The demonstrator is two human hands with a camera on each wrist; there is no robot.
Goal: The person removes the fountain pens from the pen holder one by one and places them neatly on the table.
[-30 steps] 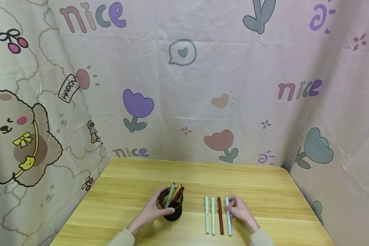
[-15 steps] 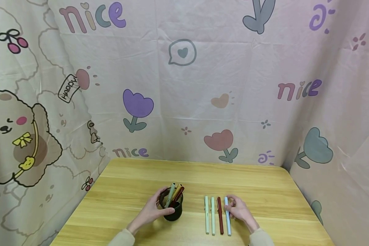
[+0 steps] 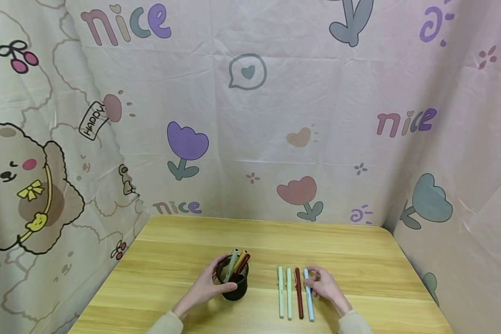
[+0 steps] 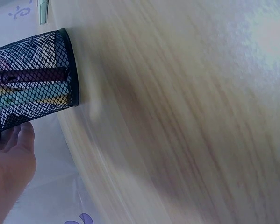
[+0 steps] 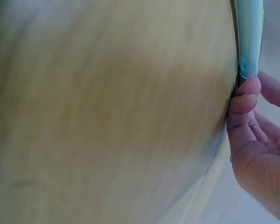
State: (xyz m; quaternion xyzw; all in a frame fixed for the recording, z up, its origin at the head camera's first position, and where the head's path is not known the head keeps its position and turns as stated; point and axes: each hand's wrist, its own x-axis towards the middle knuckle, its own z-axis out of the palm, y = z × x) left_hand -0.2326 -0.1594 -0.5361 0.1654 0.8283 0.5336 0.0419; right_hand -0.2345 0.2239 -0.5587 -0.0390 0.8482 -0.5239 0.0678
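Observation:
My left hand [image 3: 206,284] grips a black mesh pen cup [image 3: 237,293] on the table, thumb on the near side and fingers around the far side. Inside the cup lean a pale green pen [image 3: 231,266], a yellow pen [image 3: 240,258] and a dark red pen [image 3: 245,263]. In the left wrist view, the pens show through the mesh [image 4: 37,49]. With thumb and fingers, my right hand [image 3: 324,284] pinches a light blue pen [image 3: 309,304] near its upper half. This pen lies rightmost in a row, slightly slanted. In the right wrist view the fingertips [image 5: 245,102] meet it.
Left of the light blue pen lie a dark red pen [image 3: 299,297] and two pale green pens, the inner one [image 3: 289,297] and the outer one [image 3: 281,297], roughly parallel. The wooden table [image 3: 183,241] ends at a printed cloth backdrop [image 3: 250,130].
My right hand and the light blue pen have shifted slightly left, and the pen's upper end now slants a little more toward the dark red pen. The left hand and cup stay put.

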